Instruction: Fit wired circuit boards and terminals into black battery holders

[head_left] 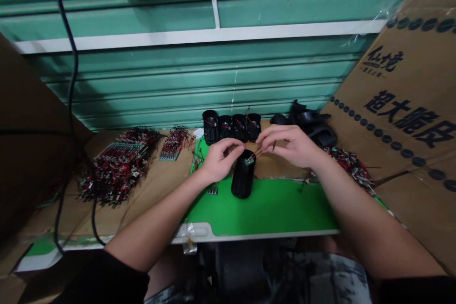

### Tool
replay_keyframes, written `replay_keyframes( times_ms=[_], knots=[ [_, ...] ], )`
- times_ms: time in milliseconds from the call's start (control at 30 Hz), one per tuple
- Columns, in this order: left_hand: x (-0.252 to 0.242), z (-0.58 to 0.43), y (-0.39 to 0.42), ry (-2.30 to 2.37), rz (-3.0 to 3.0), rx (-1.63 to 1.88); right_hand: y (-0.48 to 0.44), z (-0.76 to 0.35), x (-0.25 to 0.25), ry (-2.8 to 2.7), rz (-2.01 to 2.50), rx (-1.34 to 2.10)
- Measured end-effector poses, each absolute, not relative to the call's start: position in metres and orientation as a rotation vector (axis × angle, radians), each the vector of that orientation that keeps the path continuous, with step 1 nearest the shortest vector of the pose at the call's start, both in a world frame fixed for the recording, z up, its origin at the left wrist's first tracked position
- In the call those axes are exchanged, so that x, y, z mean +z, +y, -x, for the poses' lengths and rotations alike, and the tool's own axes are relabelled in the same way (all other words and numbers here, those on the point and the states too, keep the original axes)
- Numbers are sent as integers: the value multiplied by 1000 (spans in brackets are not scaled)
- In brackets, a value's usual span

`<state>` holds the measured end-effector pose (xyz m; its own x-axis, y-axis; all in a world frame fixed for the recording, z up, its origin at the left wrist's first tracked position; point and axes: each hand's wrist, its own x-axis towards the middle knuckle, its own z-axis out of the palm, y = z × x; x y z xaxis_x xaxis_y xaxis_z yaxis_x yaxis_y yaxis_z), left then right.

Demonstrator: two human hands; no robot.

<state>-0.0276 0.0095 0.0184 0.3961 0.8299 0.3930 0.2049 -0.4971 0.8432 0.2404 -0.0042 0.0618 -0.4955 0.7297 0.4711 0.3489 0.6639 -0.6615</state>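
A black cylindrical housing (242, 185) lies on the green mat (285, 206) in front of me, its open end pointing away. A small green circuit board (250, 159) with thin red and black wires (257, 151) is at that open end. My right hand (292, 146) pinches the wires between thumb and fingers, just right of the housing. On the other side, my left hand (223, 157) has thumb and forefinger closed together by the housing's rim; what they pinch is hidden. Another small board (213, 191) lies on the mat left of the housing.
Several black housings (231, 127) with wires stand along the green wall (199, 76). Wired boards pile up at left (117, 166), with a smaller bundle (173, 145) beside them. Black plastic parts (313, 126) and more wired boards (351, 166) sit right, near a cardboard box (402, 118).
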Motion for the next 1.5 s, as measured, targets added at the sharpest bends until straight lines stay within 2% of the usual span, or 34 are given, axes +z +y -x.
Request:
replay_keyframes(
  times_ms=[233,367,433,500,700,867,1133,1500],
  knots=[
    [24,25,6,712,-1510,934,-7,-224,53,-2009,894,203],
    [21,21,6,779,-1327,1035,-20,-213,55,-1843,1209,-130],
    [20,19,6,820,-1282,1109,-26,-206,53,-1746,1215,-175],
    [20,18,6,829,-1271,1143,-29,-199,47,-1749,1132,-65],
    [22,15,2,778,-1272,1127,-26,-184,31,-1769,1072,545],
    [20,14,0,812,-1365,1111,-22,-183,26,-1663,1039,807],
    [16,13,-1,796,-1372,1122,-20,-186,27,-1710,1111,992],
    [23,19,0,849,-1607,1176,-18,-187,26,-1749,1085,872]
  ],
)
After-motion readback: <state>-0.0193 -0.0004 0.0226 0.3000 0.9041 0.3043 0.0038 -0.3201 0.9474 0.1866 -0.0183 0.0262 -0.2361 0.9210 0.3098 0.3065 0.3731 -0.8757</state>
